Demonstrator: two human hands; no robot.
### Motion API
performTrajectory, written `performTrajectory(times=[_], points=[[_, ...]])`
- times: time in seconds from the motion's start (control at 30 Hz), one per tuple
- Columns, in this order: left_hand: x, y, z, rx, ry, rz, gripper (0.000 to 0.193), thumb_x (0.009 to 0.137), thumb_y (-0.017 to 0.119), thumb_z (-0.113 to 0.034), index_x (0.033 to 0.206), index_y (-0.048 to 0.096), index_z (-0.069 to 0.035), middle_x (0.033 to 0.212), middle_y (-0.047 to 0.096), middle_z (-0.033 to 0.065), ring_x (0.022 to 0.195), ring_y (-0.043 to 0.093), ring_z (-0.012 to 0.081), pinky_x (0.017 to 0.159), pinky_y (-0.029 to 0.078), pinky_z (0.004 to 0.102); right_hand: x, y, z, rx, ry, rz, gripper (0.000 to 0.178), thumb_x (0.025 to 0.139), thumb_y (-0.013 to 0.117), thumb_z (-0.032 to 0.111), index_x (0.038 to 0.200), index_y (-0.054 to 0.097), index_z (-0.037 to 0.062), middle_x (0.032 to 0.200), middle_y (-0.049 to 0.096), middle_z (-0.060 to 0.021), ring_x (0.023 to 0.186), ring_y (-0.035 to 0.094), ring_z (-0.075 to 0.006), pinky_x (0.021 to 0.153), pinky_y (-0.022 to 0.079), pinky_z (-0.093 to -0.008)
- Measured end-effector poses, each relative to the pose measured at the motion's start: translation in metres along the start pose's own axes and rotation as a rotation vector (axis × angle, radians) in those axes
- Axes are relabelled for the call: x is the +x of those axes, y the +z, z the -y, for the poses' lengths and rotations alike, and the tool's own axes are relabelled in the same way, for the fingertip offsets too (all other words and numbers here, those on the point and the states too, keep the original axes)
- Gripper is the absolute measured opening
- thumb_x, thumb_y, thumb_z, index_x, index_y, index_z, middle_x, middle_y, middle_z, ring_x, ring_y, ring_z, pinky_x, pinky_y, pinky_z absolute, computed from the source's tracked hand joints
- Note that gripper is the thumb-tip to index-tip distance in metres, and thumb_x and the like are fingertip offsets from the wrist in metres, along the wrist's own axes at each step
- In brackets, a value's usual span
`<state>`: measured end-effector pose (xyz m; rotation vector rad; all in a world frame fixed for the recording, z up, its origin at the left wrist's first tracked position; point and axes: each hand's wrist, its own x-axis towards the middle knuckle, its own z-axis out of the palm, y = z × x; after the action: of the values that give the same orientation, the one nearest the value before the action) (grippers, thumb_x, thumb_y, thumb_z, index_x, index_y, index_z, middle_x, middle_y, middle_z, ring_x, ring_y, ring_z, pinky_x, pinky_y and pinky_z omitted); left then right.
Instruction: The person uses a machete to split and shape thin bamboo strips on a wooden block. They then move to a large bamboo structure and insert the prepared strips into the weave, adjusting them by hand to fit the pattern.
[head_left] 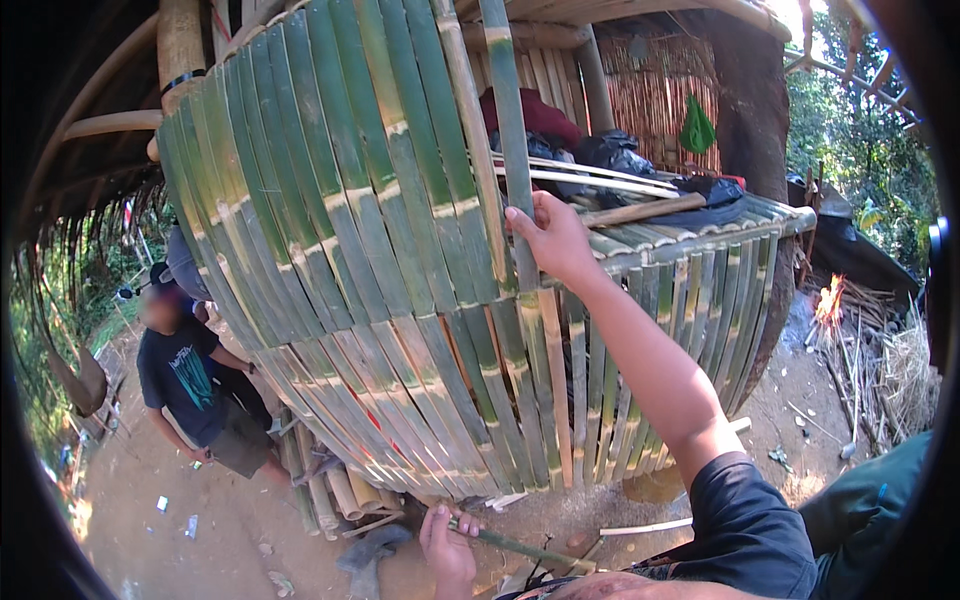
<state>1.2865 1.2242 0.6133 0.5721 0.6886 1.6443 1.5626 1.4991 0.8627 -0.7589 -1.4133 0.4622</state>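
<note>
My right hand (548,232) is raised to the wall's corner, its thumb and fingers closed round a green upright bamboo slat (512,120). The slat rises above the lower wall, beside the end of a panel of green split bamboo (330,150). Low at the front, my left hand (450,540) is closed on a thin green bamboo strip (530,552), which points toward my body. Below the upper panel runs a lower row of bamboo slats (400,390), with narrow gaps between some of them.
Black bags (610,152) and pale sticks (590,175) lie on a bamboo platform (650,240) behind the wall. A person (200,370) stands at the left, near bamboo poles (345,492) on the ground. A small fire (830,300) burns at the right beside piled sticks.
</note>
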Motion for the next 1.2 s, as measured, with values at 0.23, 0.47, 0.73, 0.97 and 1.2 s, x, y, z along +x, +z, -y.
performTrajectory(times=[0.23, 0.47, 0.73, 0.97, 1.2], points=[[0.028, 0.013, -0.024, 0.056, -0.020, 0.044, 0.019, 0.104, 0.058, -0.018, 0.095, 0.056, -0.002, 0.085, 0.054, 0.0067, 0.072, 0.052, 0.0205, 0.068, 0.048, 0.0406, -0.006, -0.004, 0.021, 0.116, 0.024, -0.008, 0.019, 0.104, 0.065, 0.015, 0.111, 0.061, -0.0021, 0.089, 0.072, -0.0059, 0.078, 0.068, -0.0113, 0.072, 0.054, -0.0277], [0.055, 0.024, -0.023, 0.071, -0.019, 0.129, 0.019, 0.105, 0.058, -0.017, 0.095, 0.056, -0.001, 0.084, 0.053, 0.0071, 0.073, 0.052, 0.0199, 0.068, 0.048, 0.0398, -0.025, -0.018, 0.045, 0.214, 0.019, -0.275, 0.019, 0.108, 0.057, 0.020, 0.116, 0.059, 0.0025, 0.078, 0.060, -0.0003, 0.057, 0.057, -0.0074, 0.049, 0.047, -0.0252], [0.061, 0.040, -0.037, 0.059, -0.071, 0.162, 0.022, 0.107, 0.057, -0.023, 0.099, 0.056, -0.003, 0.079, 0.052, 0.0074, 0.071, 0.053, 0.0211, 0.068, 0.048, 0.0385, -0.144, -0.057, 0.103, -0.020, 0.262, -0.330, 0.032, 0.109, 0.052, 0.017, 0.134, 0.061, 0.0013, 0.071, 0.055, 0.0022, 0.049, 0.051, -0.0052, 0.039, 0.039, -0.0233], [0.100, 0.119, -0.085, 0.186, 0.189, 0.435, 0.030, 0.109, 0.055, -0.034, 0.102, 0.053, -0.004, 0.074, 0.060, 0.0116, 0.054, 0.057, 0.0212, 0.050, 0.049, 0.0337, -0.049, -0.121, 0.069, -0.902, -0.085, -0.236, 0.045, 0.095, 0.069, 0.025, 0.132, 0.065, -0.0018, 0.114, 0.070, -0.0311, 0.112, 0.067, -0.0451, 0.097, 0.051, -0.0450], [0.139, 0.226, -0.128, 0.117, 0.251, 0.608, 0.040, 0.110, 0.050, -0.044, 0.102, 0.054, -0.005, 0.074, 0.053, 0.0059, 0.056, 0.048, 0.0142, 0.051, 0.039, 0.0271, 0.057, -0.147, 0.035, -1.196, -0.128, 0.013, 0.047, 0.094, 0.070, 0.035, 0.136, 0.067, 0.0135, 0.117, 0.072, -0.0232, 0.108, 0.068, -0.0416, 0.094, 0.054, -0.0485]])
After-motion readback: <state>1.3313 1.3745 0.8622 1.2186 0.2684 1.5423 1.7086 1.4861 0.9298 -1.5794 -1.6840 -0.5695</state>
